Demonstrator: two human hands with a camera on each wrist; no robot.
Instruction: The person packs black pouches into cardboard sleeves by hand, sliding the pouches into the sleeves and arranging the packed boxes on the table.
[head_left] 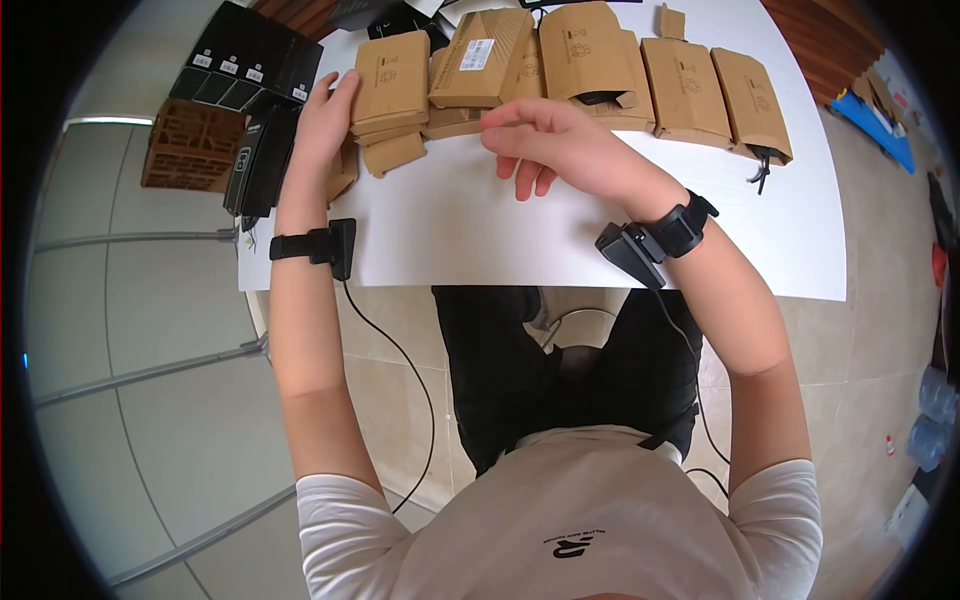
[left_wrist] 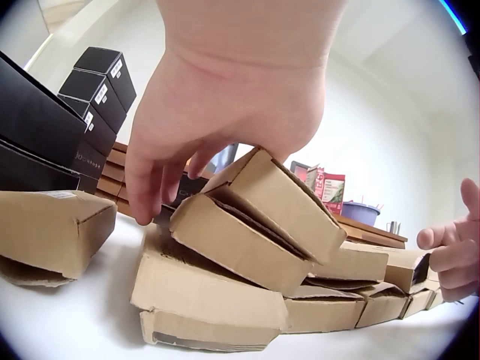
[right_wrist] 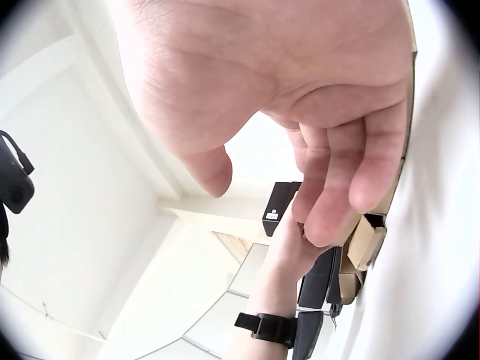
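My left hand (head_left: 325,125) is at the left side of the leftmost cardboard box stack (head_left: 392,80). In the left wrist view this hand (left_wrist: 232,97) arches over a tilted cardboard box (left_wrist: 281,199), fingers bent down its far side; the thumb is hidden. A second tilted box (left_wrist: 240,244) lies under it, above a lower box (left_wrist: 206,296). My right hand (head_left: 565,145) hovers in front of the middle boxes, fingers loosely bent and holding nothing. The right wrist view shows this hand (right_wrist: 277,97) with its palm and separated fingers.
More cardboard boxes (head_left: 690,90) stand in a row along the back of the white table (head_left: 480,230). Black boxes (head_left: 245,60) are stacked at the left beside a brown latticed crate (head_left: 190,145). A black cord (head_left: 762,170) hangs from the rightmost box.
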